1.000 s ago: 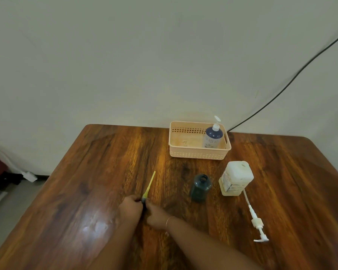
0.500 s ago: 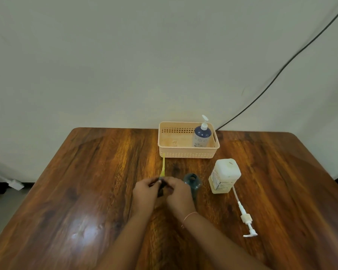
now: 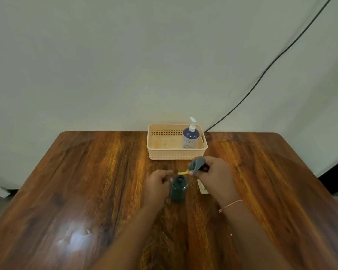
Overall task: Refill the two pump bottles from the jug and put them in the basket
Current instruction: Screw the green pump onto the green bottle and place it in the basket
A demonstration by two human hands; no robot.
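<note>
One pump bottle [image 3: 190, 137] is seen in the basket [image 3: 174, 155]; the pump head [image 3: 196, 164] gripped by the right hand [image 3: 217, 178] should be guided tube-first into the open dark bottle [image 3: 178, 191], the left hand [image 3: 156, 185] being curled beside it, hold unclear

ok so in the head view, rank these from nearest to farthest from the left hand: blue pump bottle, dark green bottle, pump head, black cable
From the left hand:
1. dark green bottle, just to its right.
2. pump head, held in the right hand.
3. blue pump bottle, in the basket at the back.
4. black cable, on the far wall.
</note>
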